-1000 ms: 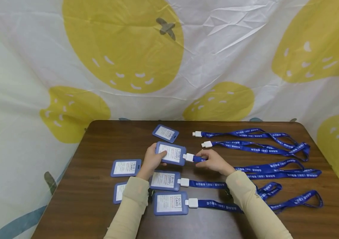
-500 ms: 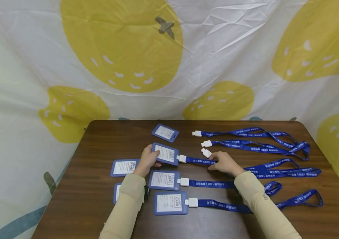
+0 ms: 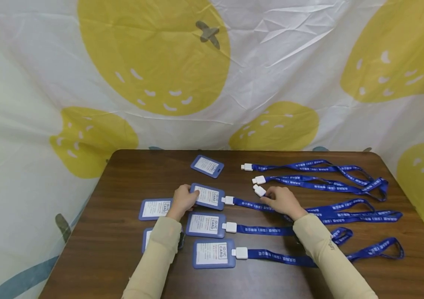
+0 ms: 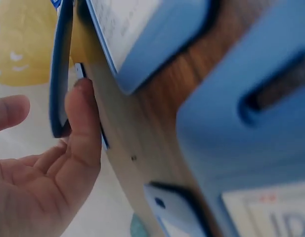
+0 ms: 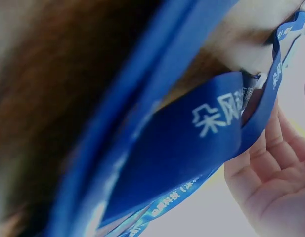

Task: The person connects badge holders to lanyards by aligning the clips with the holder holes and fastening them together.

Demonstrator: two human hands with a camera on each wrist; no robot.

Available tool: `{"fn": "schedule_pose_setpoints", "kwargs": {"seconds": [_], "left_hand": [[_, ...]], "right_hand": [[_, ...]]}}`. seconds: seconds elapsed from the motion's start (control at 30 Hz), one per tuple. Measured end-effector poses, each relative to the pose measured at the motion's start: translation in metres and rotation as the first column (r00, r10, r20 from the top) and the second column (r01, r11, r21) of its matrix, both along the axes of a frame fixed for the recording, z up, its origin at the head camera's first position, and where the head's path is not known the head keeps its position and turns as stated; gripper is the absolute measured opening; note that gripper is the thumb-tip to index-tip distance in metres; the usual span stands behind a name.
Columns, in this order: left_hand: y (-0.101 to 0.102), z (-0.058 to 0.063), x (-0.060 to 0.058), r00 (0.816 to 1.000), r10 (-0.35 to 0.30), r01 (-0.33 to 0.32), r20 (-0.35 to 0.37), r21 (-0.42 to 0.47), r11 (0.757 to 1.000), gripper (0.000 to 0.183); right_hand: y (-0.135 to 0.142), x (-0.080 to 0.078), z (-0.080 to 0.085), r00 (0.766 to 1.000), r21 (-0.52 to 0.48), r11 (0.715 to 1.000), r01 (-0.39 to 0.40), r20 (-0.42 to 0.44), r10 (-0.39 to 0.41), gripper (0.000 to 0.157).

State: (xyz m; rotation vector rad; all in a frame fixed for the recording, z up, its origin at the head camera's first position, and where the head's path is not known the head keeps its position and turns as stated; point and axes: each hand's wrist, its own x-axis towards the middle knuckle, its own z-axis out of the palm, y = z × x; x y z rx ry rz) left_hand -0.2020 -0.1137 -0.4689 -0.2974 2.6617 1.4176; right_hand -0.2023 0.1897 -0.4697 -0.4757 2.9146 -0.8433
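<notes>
A blue badge holder (image 3: 212,197) lies flat on the brown table (image 3: 130,174), its white clip (image 3: 228,200) joined to a blue lanyard (image 3: 247,203) that runs off to the right. My left hand (image 3: 188,196) holds the holder's left end, thumb on top. In the left wrist view the holder's edge (image 4: 61,74) sits between my thumb (image 4: 83,128) and a finger. My right hand (image 3: 273,196) rests on the lanyard with relaxed fingers, its fingertips beside a loose white clip (image 3: 259,190). In the right wrist view the lanyard strap (image 5: 192,148) fills the frame, beside an open palm (image 5: 276,187).
Two more holders with lanyards attached (image 3: 205,224) (image 3: 213,253) lie nearer me. Bare holders lie at the back (image 3: 207,166) and at the left (image 3: 154,208) (image 3: 147,240). Loose lanyards (image 3: 309,167) (image 3: 309,182) stretch along the back right. A fruit-print cloth (image 3: 212,62) hangs behind.
The holder came down from above the table to lie flat, shifted slightly left. My right hand let go of the clip, slid right along the strap, then moved up toward the loose clip.
</notes>
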Motion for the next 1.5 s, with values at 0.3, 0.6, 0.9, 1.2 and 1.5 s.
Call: {"fn": "schedule_pose_setpoints", "kwargs": {"seconds": [0.3,0.6,0.9,1.2,1.5], "left_hand": [[-0.004,0.007,0.003,0.994,-0.094,0.071,-0.052,-0.339,0.938,0.044],[-0.003,0.004,-0.014,0.993,-0.084,0.052,-0.077,-0.343,0.938,0.040],[0.005,0.001,-0.056,0.998,-0.025,0.006,-0.050,-0.342,0.940,0.036],[0.007,-0.008,-0.082,0.999,0.006,-0.022,-0.040,-0.404,0.915,0.044],[0.017,-0.017,-0.101,0.991,-0.126,0.097,-0.041,-0.418,0.903,0.080]], "right_hand": [[-0.006,-0.011,0.003,0.998,0.031,0.998,0.051,-0.046,-0.050,0.020],[-0.013,-0.027,0.002,0.997,0.152,0.987,0.047,0.057,-0.056,0.027],[-0.025,-0.037,-0.003,0.996,0.229,0.972,0.061,0.049,-0.074,0.023],[-0.034,-0.039,-0.003,0.997,0.313,0.948,0.061,0.016,-0.070,0.017],[-0.038,-0.044,0.000,0.998,0.376,0.926,0.039,0.024,-0.052,0.022]]}}
